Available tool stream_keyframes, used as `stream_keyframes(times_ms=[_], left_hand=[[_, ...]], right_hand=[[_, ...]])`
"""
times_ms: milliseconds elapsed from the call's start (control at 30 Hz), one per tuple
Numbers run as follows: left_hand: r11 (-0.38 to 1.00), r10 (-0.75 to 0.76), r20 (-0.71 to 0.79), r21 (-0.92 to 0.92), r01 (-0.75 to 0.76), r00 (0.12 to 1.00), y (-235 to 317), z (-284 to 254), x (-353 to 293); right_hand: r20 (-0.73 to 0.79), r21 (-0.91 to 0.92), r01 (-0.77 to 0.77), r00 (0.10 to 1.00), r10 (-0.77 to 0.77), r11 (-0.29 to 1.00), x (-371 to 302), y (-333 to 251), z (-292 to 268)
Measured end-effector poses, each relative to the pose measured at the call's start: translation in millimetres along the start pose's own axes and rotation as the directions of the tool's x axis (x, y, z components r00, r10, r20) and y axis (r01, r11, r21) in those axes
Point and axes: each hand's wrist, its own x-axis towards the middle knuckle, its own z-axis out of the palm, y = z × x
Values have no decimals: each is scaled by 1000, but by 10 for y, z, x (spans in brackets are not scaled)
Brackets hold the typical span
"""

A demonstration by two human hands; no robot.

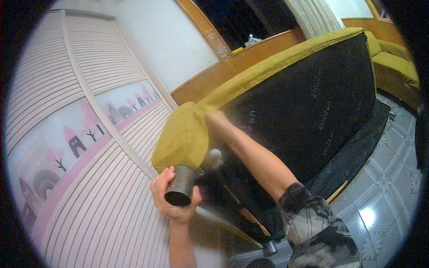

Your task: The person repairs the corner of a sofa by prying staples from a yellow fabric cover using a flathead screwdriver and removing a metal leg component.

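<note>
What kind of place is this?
Probably a home living room: a yellow-upholstered sofa shows its black underside, a matching yellow seat stands beyond it, and pale slatted doors with a painted panel line the left.

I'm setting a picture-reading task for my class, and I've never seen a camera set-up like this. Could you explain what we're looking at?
There is no machine here, just a person's two bare hands. The picture comes from the left one of two fisheye cameras worn on the head, so straight edges bend toward the rim.

The left hand wraps around a dark grey, hollow, metallic-looking cylinder, beside a mustard-yellow fabric-covered end section. The right hand, slightly blurred, is at the yellow fabric higher up; its exact grip is unclear.

Next to it stretches a large black fabric panel with yellow edging, perhaps the underside of an upturned sofa. Around it are a grey patterned tile floor and pale slatted doors.
</note>
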Motion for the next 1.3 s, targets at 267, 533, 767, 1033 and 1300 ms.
stream_keyframes(times_ms=[267, 533, 767, 1033, 1300], left_hand=[[999, -28, -77, -41, 25, 997, 87, 261, -38], [995, -71, -38, -77, 68, 997, 95, 264, -34], [997, -45, 24, -57, 47, 999, 65, 174, 64], [993, -56, -8, -106, 55, 998, 56, 186, 28], [993, 0, 28, -121, 3, 1000, 50, 186, 54]], right_hand=[[-245, -252, -471, 876, 415, 846, -770, -16, -1464], [60, -4, -181, 982, 181, 983, 12, 188, -212], [-109, -638, -23, 992, -60, 770, -357, 41, 20], [105, -141, -189, 973, 205, 972, -241, 133, -221], [522, 281, -707, 680, 514, 650, 100, -221, -393]])
